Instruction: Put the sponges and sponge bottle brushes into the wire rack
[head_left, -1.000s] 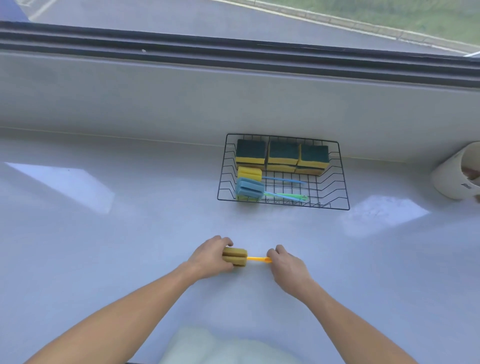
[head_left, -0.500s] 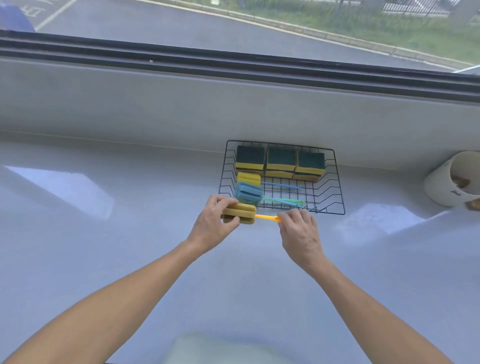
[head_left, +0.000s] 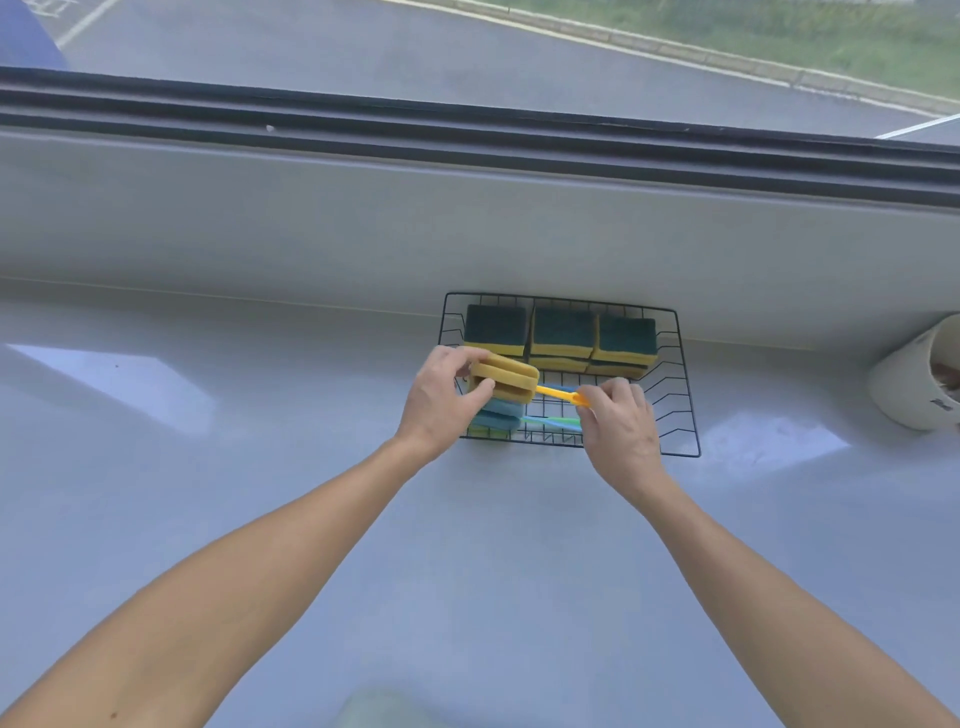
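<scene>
A black wire rack (head_left: 684, 395) stands on the pale counter against the back ledge. Along its far side sit yellow-and-green sponges (head_left: 563, 332) in a row. A blue sponge bottle brush (head_left: 498, 413) with a blue-green handle lies in its near left part. I hold a yellow sponge bottle brush (head_left: 506, 379) over the rack's left half: my left hand (head_left: 441, 402) grips its sponge head, and my right hand (head_left: 618, 423) pinches the end of its yellow handle.
A white cup (head_left: 914, 384) lies on its side at the right edge of the counter. A window frame runs along the raised ledge behind the rack. A pale soft object (head_left: 384, 709) shows at the bottom edge.
Both hands carried the yellow brush forward from the near counter, past the rack's front edge, to a spot above the brushes inside the rack.
</scene>
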